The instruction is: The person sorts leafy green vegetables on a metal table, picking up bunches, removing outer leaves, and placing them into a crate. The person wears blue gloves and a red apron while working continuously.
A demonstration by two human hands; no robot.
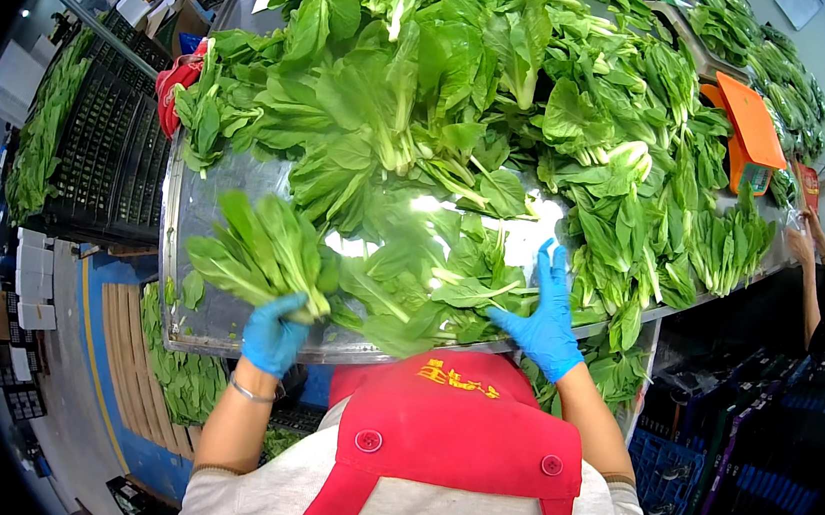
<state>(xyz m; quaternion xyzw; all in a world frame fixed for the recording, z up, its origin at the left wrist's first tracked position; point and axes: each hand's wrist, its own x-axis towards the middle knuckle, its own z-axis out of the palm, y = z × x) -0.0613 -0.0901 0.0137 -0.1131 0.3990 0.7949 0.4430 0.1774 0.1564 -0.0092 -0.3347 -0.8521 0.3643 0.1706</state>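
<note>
My left hand [274, 335], in a blue glove, grips a bunch of leafy greens [270, 250] by its pale stem ends, leaves fanning up and to the left. My right hand [548, 317], also gloved in blue, has its fingers spread and holds nothing. It is over the front of the metal table [214, 312], beside loose leaves [446, 291] scattered in front of me. Beyond both hands rises a large heap of greens [432, 71]; more bunches [619, 226] lie to the right of my right hand.
An orange scale [757, 132] stands at the table's right. Another person's hands [803, 237] hold clear plastic near it. Black crates [103, 150] stack up on the left, above a wooden pallet [133, 364]. A red cloth [177, 89] hangs at the table's left edge. Blue crates [666, 465] stand at lower right.
</note>
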